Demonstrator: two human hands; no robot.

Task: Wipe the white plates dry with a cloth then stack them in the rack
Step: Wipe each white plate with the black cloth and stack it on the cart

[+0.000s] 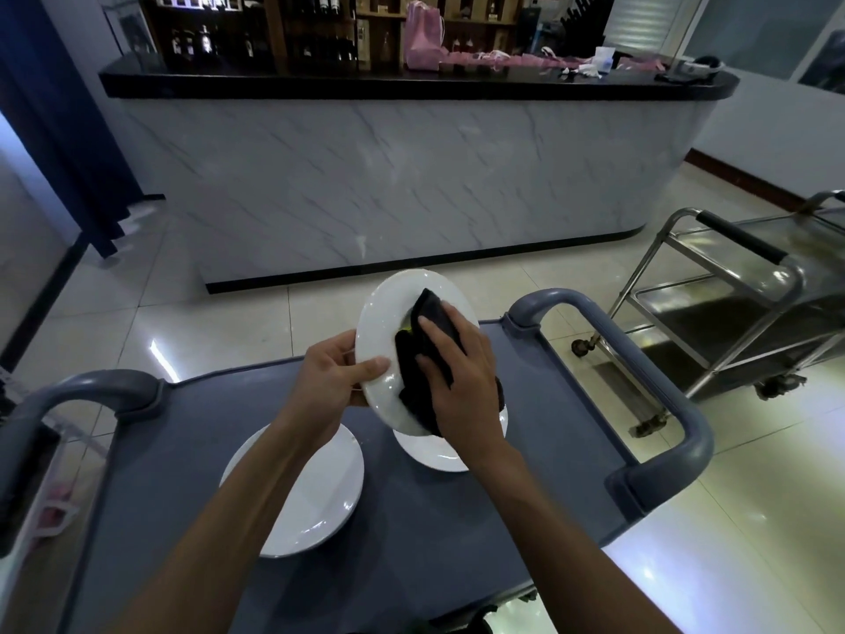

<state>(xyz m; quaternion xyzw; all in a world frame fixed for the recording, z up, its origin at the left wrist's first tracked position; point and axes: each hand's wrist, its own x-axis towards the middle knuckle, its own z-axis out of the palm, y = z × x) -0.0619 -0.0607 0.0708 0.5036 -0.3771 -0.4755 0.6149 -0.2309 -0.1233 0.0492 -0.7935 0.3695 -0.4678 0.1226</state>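
Meanwhile, a white plate [388, 313] was held tilted above the grey cart [457, 542].
Left hand [336, 375] pinched its rim; right hand [457, 372] pressed a black cloth [418, 359] flat against it. Two plates [315, 501] lay below; a steel trolley [731, 304] stood beside, marble counter [388, 176] beyond.

A grey plastic cart top [448, 533] with raised rounded handles at both ends is seen below the hands. Two round white ceramic plates are laid on it — one [302, 505] under the left forearm, another [434, 450] beneath the right wrist.
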